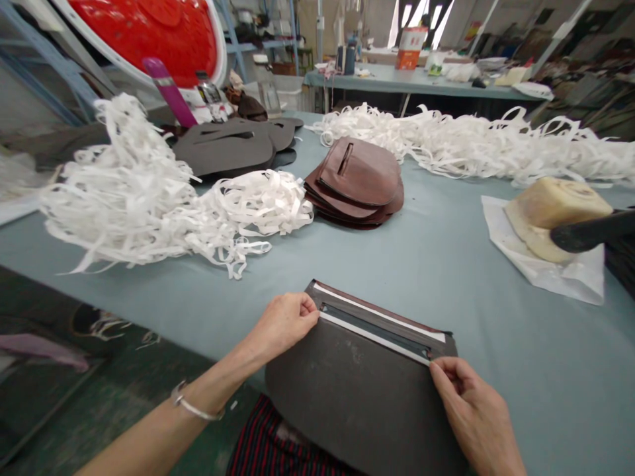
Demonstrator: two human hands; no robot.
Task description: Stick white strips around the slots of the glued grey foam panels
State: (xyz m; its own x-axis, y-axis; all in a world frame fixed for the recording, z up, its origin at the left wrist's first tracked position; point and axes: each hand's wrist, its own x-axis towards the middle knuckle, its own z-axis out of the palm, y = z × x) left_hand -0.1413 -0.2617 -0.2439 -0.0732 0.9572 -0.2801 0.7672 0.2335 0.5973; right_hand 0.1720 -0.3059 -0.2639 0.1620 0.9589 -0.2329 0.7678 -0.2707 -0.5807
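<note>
A dark brown leather panel with a slot lies at the near table edge, overhanging toward me. Two white tape strips run along the slot. My left hand pinches the left end of the lower strip, fingers closed. At the strip's right end, my right hand pinches it with thumb and forefinger. A metal bangle sits on my left wrist.
A stack of brown slotted panels lies mid-table, dark grey panels behind it. Heaps of peeled white strips fill the left and the far right. A tan block on white paper sits at the right, with a dark handle.
</note>
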